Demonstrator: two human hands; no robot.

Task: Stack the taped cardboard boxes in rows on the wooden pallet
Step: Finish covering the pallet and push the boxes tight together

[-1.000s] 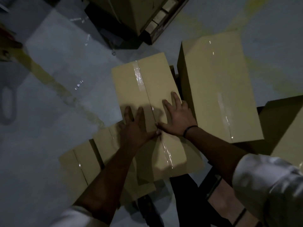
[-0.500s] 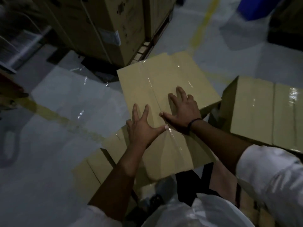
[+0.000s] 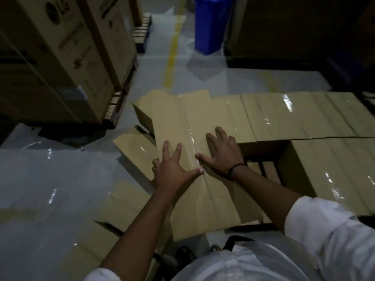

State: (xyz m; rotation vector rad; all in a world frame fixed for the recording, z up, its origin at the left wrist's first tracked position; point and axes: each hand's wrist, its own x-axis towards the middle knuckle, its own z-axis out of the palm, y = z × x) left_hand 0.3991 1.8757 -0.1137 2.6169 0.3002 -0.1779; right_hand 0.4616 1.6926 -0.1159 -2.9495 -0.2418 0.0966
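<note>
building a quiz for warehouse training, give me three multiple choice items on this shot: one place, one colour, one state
1. Where does the tall blue plastic bin stand? A on a shelf; B at the far end, right of the yellow floor line; C in the person's hands.
2. What colour is the thin band on the right wrist? A black; B white; C red.
3. How do the left hand and right hand lie on the taped brown cardboard box? A gripping its sides; B lifted off it; C flat on its top, fingers spread.
Answers: 1 B, it stands beside that line; 2 A, it shows black against the wrist; 3 C, both palms press the top.
</note>
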